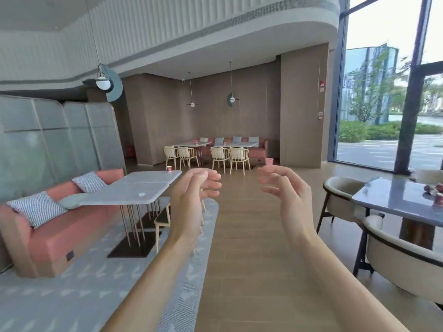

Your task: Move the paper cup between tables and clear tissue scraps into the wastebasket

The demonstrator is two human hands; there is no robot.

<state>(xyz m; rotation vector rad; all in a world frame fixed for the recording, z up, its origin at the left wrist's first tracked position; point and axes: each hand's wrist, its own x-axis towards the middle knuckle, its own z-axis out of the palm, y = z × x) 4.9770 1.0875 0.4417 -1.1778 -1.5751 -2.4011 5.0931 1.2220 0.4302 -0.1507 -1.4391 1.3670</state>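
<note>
Café seating fills the room, a paper cup [169, 168] on the far edge of the left tabletop [134, 190]. Left hand [191, 200] and right hand [285, 195] float mid-aisle, fingers [211, 184] loosely curled and holding nothing, probably because the person is between tables.

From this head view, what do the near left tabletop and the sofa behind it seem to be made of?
Left tabletop: looks like pale grey stone or a stone-look slab, matte, with faint veining; which one is unclear. Sofa: smooth salmon-pink upholstery, probably leather or faux leather, given its slight sheen and no visible weave.
</note>
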